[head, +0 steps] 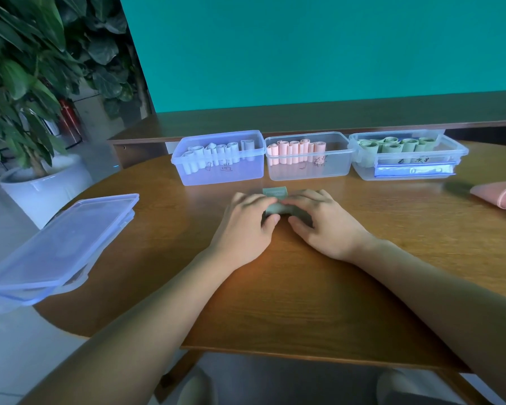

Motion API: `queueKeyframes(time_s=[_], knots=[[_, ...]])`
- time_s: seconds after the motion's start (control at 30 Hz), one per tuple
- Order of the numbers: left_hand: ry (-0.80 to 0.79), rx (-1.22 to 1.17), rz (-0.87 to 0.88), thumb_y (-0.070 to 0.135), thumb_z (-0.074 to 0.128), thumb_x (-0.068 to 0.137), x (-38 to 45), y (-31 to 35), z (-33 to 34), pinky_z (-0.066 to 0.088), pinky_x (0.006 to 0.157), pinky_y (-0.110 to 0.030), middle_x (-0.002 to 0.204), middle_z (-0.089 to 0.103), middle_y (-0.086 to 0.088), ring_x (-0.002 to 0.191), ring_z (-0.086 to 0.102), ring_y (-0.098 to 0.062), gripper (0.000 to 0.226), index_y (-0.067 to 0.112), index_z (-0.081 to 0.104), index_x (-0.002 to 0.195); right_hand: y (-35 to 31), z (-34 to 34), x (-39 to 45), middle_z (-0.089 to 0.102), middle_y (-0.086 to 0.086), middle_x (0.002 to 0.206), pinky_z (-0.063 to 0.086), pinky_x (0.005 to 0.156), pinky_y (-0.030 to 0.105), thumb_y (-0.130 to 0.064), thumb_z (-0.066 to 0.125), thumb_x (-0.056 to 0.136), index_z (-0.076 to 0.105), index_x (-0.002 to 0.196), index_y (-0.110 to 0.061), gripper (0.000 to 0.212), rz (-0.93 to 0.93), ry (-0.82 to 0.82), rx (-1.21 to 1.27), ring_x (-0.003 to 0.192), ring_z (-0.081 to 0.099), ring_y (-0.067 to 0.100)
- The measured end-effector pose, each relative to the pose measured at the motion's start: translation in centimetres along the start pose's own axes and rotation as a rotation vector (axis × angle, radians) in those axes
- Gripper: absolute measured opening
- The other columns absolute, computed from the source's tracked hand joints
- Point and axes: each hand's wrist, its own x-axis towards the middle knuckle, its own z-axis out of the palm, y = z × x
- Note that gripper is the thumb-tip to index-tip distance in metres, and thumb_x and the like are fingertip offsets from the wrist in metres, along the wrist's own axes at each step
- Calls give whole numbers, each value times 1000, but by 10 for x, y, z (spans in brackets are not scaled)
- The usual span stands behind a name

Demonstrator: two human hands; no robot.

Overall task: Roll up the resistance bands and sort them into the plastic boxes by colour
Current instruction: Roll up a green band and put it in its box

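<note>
Handwritten dark marks on the three plastic boxes' (pixel 307 168) front walls are too blurred to read.

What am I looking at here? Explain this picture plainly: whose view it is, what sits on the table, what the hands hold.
There is no machine here. A camera worn on a person's head looks forward and down at their own two bare arms. The left hand and the right hand meet over a green resistance band on the round wooden table, fingers curled on it, apparently rolling it up. At the table's far side stand three clear plastic boxes: the left box holds pale rolls, the middle box pink rolls, the right box green rolls. Stacked box lids lie at the left edge, pink bands at the right edge. A potted plant stands beyond, left.
</note>
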Motion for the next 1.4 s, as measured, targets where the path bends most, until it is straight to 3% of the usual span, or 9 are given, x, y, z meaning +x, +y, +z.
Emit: queueKeyframes(time_s=[0.2,0.3,0.5,0.63,0.8,0.97,1.1,1.23,1.4], knots=[[67,-28,41,22,60,95,3,-2,1,43,102,-40,126,64,5,119,46,-19,32,20,66,127,6,1,13,52,-8,145,43,104,48,-39,44,92,49,145,-31,53,34,-48,3,116,47,22],[41,-18,13,23,59,96,7,-3,2,42,103,-43,131,62,5,121,45,-21,35,21,62,131,7,1,17,54,-7,143,43,106,47,-37,47,93,51,143,-29,51,20,-30,-9,119,46,21],[-20,13,-39,29,53,100,18,-7,5,39,105,-43,140,57,9,122,41,-20,42,27,53,142,11,1,21,57,-6,138,44,99,31,-22,56,96,58,138,-25,43,-7,29,25,120,45,16],[9,28,-29,27,56,99,23,-9,8,38,106,-42,142,56,7,124,40,-22,43,23,53,142,16,4,29,57,-5,139,45,102,36,-21,55,95,55,143,-26,48,11,5,20,118,44,17],[61,-13,6,26,63,96,30,-14,10,39,103,-35,125,58,8,118,41,-17,32,23,63,128,20,6,38,56,-6,140,40,109,41,-25,53,93,53,143,-26,50,29,1,43,124,40,18],[-1,-5,-44,34,58,98,39,-17,14,36,108,-40,137,55,9,125,39,-18,43,29,54,140,24,8,46,56,-8,136,40,107,34,-25,58,95,56,138,-25,43,1,59,63,124,46,18],[-42,25,-65,38,55,99,42,-19,12,35,111,-41,144,52,8,129,37,-19,47,30,48,145,25,10,49,55,-7,139,41,107,36,-32,59,97,54,141,-27,44,13,33,46,126,45,18],[21,8,-15,30,62,96,55,-26,17,39,106,-39,134,57,7,123,41,-18,42,26,57,138,35,16,66,55,-6,139,41,108,45,-38,58,97,52,142,-30,46,24,-3,31,124,46,21],[10,1,-24,32,63,96,63,-30,21,39,103,-38,133,58,8,120,43,-18,42,28,57,137,41,17,77,55,-5,131,43,104,45,-46,54,98,50,143,-31,48,52,-32,-14,117,50,19]])
